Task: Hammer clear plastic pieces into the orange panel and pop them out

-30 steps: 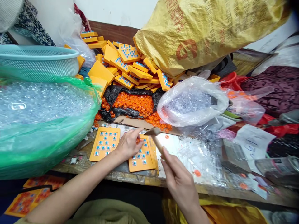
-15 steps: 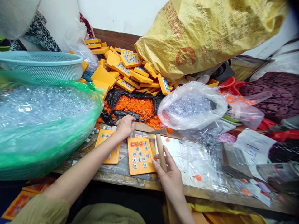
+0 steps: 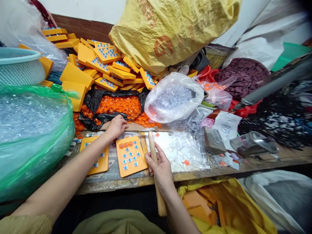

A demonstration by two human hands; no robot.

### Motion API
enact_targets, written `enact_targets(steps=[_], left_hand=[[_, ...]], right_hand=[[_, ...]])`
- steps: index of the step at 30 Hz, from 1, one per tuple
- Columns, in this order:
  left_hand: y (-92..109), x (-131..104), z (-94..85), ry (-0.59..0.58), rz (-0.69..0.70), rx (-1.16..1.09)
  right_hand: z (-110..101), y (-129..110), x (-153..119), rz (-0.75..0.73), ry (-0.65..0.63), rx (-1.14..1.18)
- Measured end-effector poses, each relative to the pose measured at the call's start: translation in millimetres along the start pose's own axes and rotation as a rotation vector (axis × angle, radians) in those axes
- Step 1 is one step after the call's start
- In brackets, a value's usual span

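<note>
My left hand (image 3: pixel 116 126) is at the near edge of the black bag (image 3: pixel 89 107) of orange rings (image 3: pixel 119 104), its fingers curled together; whatever they hold is hidden. My right hand (image 3: pixel 159 162) is closed around the wooden handle (image 3: pixel 153 151) of a hammer-like tool, whose metal head (image 3: pixel 148 129) points away from me. Just left of the handle lies a yellow-orange board (image 3: pixel 122 169) with several blue-centred pieces and, along its top, a row of orange rings. A second such board (image 3: pixel 105 162) is partly covered by my left forearm.
A green bag (image 3: pixel 34 146) of clear pieces bulges at the left. Behind are piled orange boards (image 3: pixel 73 76) and a yellow sack (image 3: pixel 180 29). A white bag (image 3: pixel 174 97) of clear parts, a metal block (image 3: pixel 214 140) and a clear cup (image 3: pixel 253 143) stand to the right.
The view has swung right, so the bench sits further left in the picture. My left hand stays by the black bag, and my right hand still holds the wooden handle.
</note>
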State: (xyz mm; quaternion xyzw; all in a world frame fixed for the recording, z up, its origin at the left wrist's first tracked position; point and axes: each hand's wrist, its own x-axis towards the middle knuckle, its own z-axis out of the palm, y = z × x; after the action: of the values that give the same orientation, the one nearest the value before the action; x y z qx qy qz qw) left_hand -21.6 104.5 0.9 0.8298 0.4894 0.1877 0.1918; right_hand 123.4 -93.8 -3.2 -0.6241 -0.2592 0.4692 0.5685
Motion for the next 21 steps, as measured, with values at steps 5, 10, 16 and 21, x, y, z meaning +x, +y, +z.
enact_targets(steps=[5, 10, 16, 21], left_hand=[[7.8, -15.4, -3.4, -0.006, 0.022, -0.03], [36.6, -62.3, 3.6, 0.048, 0.057, -0.204], [51.8, -77.0, 16.6, 0.04, 0.015, -0.238], [50.3, -80.0, 19.2, 0.023, -0.02, -0.322]], right_hand=[[-4.6, 0.9, -0.2, -0.015, -0.021, -0.031], [-25.4, -2.9, -1.4, -0.336, -0.036, -0.382], [-35.7, -23.3, -6.8, -0.614, -0.077, -0.662], [-34.7, -25.4, -15.6, -0.62, -0.121, -0.897]])
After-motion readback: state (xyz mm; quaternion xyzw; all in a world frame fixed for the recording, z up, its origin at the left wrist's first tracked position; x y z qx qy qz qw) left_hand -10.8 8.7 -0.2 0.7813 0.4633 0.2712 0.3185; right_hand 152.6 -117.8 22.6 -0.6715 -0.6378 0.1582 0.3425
